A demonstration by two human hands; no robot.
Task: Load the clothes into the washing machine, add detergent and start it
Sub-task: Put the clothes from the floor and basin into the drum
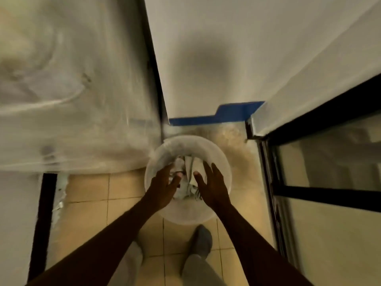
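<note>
Reaching into translucent round bucket (223,162) on tiled floor: left hand (164,185) and right hand (212,185) spread open, apart, nothing gripped. Crumpled pale clothes (190,168) between and beneath hands. Loading apparently just beginning; detergent, start pending.

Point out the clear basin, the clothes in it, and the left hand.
clear basin (221,159), head view, on the far right part of its rim.
clothes (188,164), head view, on the pale fabric between the hands.
left hand (162,187), head view, on the back of the hand.
</note>
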